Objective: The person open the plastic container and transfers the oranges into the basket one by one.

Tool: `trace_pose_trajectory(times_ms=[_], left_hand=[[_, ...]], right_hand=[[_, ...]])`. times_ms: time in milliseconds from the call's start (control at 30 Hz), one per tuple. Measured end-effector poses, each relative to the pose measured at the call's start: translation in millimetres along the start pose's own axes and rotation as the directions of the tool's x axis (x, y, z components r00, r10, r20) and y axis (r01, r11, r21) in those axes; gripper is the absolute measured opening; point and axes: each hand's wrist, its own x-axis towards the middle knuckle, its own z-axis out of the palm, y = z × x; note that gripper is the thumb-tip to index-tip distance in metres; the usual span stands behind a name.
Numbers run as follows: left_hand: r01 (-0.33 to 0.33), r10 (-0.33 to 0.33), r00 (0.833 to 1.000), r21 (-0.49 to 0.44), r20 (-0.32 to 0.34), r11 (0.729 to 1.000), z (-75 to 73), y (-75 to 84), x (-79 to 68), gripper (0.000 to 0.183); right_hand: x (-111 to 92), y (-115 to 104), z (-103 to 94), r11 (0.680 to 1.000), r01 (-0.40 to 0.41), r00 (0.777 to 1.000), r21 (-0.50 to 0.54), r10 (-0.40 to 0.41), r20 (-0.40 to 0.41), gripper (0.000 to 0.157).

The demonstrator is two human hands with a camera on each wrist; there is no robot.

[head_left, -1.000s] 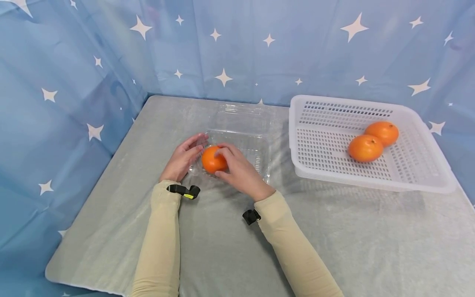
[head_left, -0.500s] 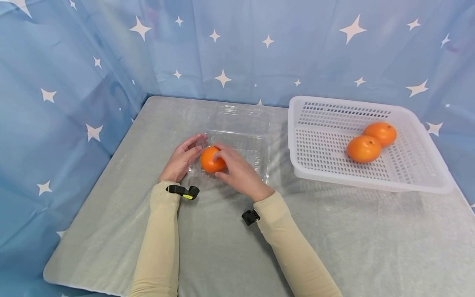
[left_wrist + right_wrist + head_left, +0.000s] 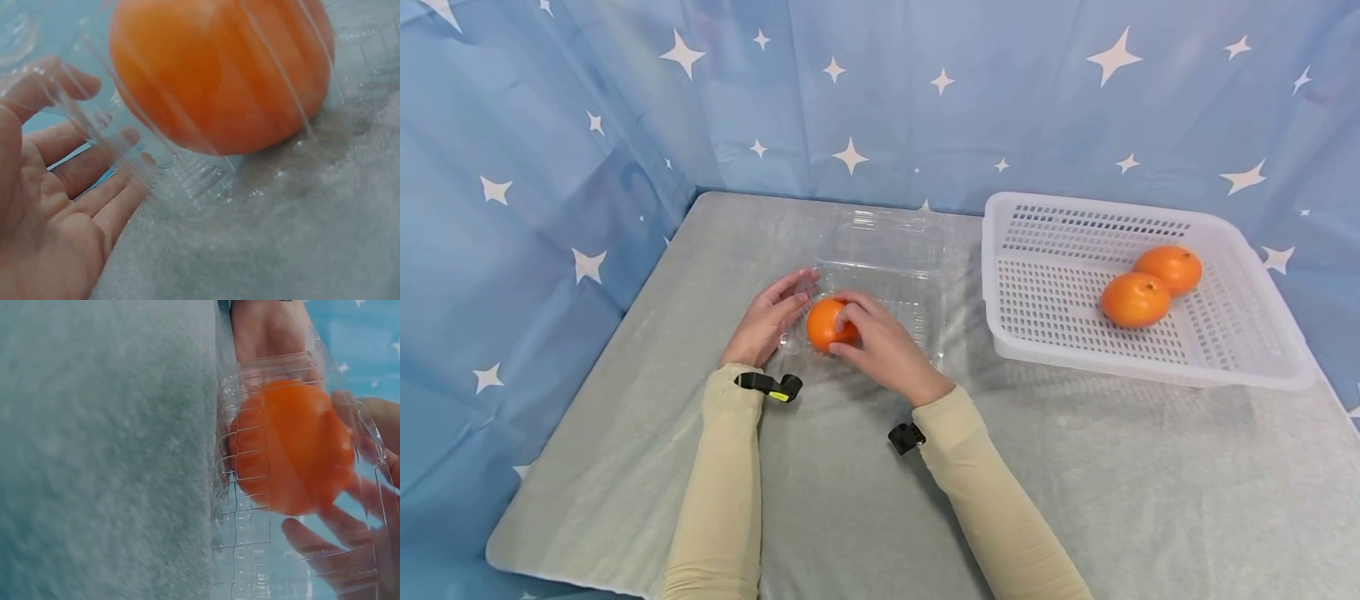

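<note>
An orange (image 3: 824, 323) sits in the front left corner of a clear plastic clamshell box (image 3: 887, 287), whose lid lies folded back. My right hand (image 3: 883, 346) holds the orange from its right side, thumb towards the front and fingers over the top. Seen through the plastic in the right wrist view, some fingertips (image 3: 300, 534) stand clear of the fruit. My left hand (image 3: 762, 323) is at the left wall of the box, its fingers extended along the outside. In the left wrist view its thumb (image 3: 81, 84) lies by the rim.
On the right stands a white perforated basket (image 3: 1045, 346) with two more oranges (image 3: 1135, 300) in it. A blue curtain (image 3: 910, 108) with white stars hangs behind and left of the grey-covered table (image 3: 842, 500).
My right thumb and fingers have shifted slightly left over the orange, covering a bit more of it. The left hand and the box have stayed in place.
</note>
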Motion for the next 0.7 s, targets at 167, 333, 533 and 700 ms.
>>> trace_pose_trajectory(times_ms=[167,333,533,700], left_hand=[[0.002,-0.002,1.000,0.008,-0.005,1.000,0.0,0.2,0.1,0.044],[0.000,0.000,1.000,0.010,0.003,1.000,1.1,1.2,-0.4,0.045],[0.011,-0.011,1.000,0.019,0.018,1.000,7.3,12.9,-5.5,0.047],[0.014,-0.014,1.000,0.020,0.013,1.000,8.8,15.5,-7.3,0.047]], right_hand=[[0.3,-0.3,-0.4,0.999,0.002,1.000,0.050,-0.002,0.003,0.017],[0.1,0.4,-1.4,0.996,-0.012,1.000,0.092,0.010,0.018,0.019],[0.8,0.9,-1.8,0.998,-0.021,0.999,0.065,0.019,0.034,0.043],[1.1,0.5,-2.0,0.999,-0.031,0.998,0.026,0.029,0.060,0.054]])
